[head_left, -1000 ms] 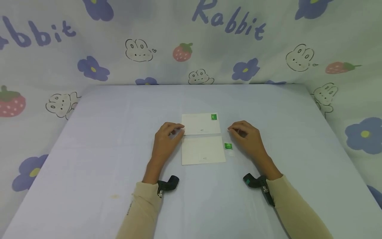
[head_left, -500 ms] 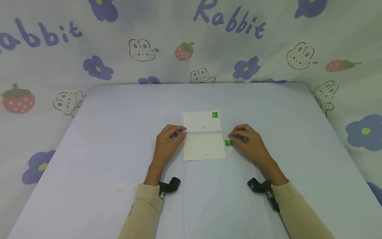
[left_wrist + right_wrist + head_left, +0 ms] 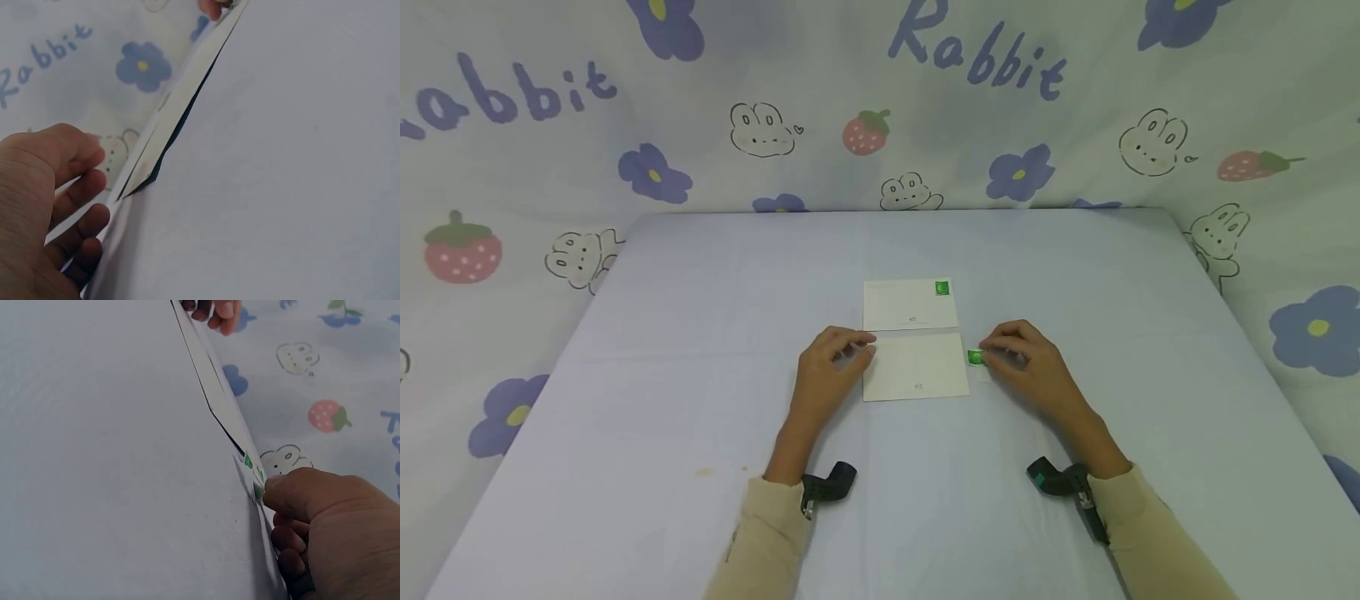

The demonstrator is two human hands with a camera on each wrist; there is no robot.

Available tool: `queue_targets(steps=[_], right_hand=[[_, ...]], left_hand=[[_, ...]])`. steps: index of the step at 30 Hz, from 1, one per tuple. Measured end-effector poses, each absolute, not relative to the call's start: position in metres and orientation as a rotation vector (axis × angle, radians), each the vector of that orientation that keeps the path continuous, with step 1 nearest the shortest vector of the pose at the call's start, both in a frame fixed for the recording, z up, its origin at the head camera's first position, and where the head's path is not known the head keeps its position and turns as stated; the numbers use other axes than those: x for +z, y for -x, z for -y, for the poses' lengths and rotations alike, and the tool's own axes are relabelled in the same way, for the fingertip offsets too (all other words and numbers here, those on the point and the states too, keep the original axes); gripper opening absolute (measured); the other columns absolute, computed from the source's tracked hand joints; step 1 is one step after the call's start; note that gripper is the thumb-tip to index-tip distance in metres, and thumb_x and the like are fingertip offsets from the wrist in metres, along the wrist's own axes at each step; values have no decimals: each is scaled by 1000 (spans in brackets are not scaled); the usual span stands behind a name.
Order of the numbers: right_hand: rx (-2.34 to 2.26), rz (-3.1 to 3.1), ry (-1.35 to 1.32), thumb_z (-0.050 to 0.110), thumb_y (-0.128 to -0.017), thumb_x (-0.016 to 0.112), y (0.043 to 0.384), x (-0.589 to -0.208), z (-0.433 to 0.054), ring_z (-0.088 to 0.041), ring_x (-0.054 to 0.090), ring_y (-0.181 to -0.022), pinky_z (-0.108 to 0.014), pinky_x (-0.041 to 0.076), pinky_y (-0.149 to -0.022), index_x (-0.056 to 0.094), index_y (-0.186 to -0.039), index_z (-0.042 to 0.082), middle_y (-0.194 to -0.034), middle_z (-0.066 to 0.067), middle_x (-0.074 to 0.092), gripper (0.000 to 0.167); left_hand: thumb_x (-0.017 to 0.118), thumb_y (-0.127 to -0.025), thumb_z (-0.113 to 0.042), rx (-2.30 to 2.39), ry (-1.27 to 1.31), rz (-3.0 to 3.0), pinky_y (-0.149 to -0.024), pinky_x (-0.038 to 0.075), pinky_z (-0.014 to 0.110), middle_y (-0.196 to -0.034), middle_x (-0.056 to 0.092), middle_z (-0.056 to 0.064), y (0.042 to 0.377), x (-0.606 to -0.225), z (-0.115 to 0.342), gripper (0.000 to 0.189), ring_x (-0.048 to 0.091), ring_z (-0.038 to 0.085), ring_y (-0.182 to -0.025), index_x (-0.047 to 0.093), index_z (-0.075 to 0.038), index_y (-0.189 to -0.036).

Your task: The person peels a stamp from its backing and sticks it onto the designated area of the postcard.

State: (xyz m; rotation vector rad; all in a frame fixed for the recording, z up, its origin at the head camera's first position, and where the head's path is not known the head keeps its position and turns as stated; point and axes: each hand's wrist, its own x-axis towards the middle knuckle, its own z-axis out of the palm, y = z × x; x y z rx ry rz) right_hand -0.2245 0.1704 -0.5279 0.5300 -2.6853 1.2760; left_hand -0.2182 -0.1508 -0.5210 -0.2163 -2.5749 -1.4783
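Observation:
Two cream envelope-sized papers lie one above the other on the table: the far paper (image 3: 904,307) bears a green stamp (image 3: 942,287) in its upper right corner, and the near paper (image 3: 913,368) has only small print at its lower edge. A second green stamp (image 3: 975,357) is beside the near paper's right edge. My right hand (image 3: 1033,367) pinches its right side between thumb and index finger; in the right wrist view this loose stamp (image 3: 258,491) meets the fingertips. My left hand (image 3: 827,375) holds nothing, its relaxed fingertips right at the near paper's upper left corner.
A white cloth covers the table (image 3: 700,283), with a small yellowish stain (image 3: 703,472) at the front left. Behind and beside it hangs a curtain (image 3: 820,75) printed with rabbits, flowers and strawberries. Each wrist carries a black camera mount (image 3: 831,483).
My right hand has come down to the loose stamp and taken its right side between the fingertips. The left hand has shifted slightly nearer along the papers' left edge. The head view has shifted slightly.

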Motion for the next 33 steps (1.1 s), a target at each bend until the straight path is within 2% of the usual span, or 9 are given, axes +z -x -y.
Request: queue_targets(steps=[7,16,23,28,33], right_hand=[[1244,2706,-529,7,-90,75,224,-528,-171,-22,56,-113,-39,49,-92,75,-110,8,-120,-4,58,20],[1289,2652,-477,12,-90,77,223,-526,-170,-13,58,-101,-22,47,-82,73,-99,13,-116,3,61,10],[1421,2606,-355,16,-91,76,224,-524,-170,-11,56,-93,-21,46,-78,74,-96,14,-112,6,62,6],[1488,2597,-283,20,-92,75,224,-524,-171,-13,57,-95,-20,46,-77,74,-96,13,-113,4,62,8],[1524,2582,-276,17,-93,74,223,-523,-172,-14,57,-97,-18,47,-79,75,-97,10,-114,0,63,9]], left_hand=[[74,-93,-21,-1457,234,2573,-82,47,36,-102,65,-5,215,-520,148,14,58,13,-90,77,-20,-106],[75,-92,-17,-1466,262,2516,-78,48,36,-102,65,-2,212,-517,146,17,59,15,-89,76,-17,-109],[74,-93,-19,-1528,275,2480,-77,48,36,-102,65,-4,213,-515,142,17,59,13,-89,76,-19,-110],[74,-93,-20,-1532,328,2485,-76,48,33,-101,65,-6,212,-513,135,16,60,12,-88,76,-19,-109],[74,-93,-20,-1534,374,2466,-74,48,32,-104,66,-5,211,-513,129,17,60,13,-89,76,-18,-109]])
